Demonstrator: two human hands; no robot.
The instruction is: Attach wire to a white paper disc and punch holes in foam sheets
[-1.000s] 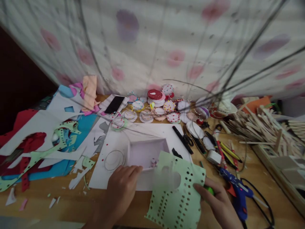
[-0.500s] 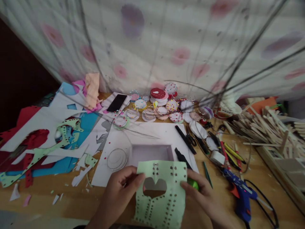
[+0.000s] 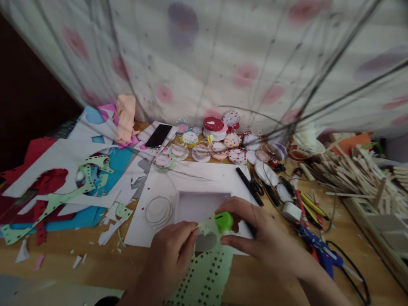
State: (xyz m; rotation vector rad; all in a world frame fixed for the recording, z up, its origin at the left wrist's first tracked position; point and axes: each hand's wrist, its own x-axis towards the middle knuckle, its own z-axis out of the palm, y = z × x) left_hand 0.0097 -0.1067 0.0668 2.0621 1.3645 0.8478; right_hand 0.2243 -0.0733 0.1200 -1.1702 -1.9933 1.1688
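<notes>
Left hand (image 3: 174, 255) pinches the green sheet (image 3: 208, 274) by its top edge, just in front of the white box (image 3: 200, 205). Right hand (image 3: 258, 242) has released the sheet and now grips the green punch (image 3: 224, 221), raised onto that edge. The sheet has sunk toward the worktop (image 3: 95, 263).

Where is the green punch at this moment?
Head view, lower centre: the green punch sits in the right hand, on the top edge of the green paper that the left hand holds.
</notes>
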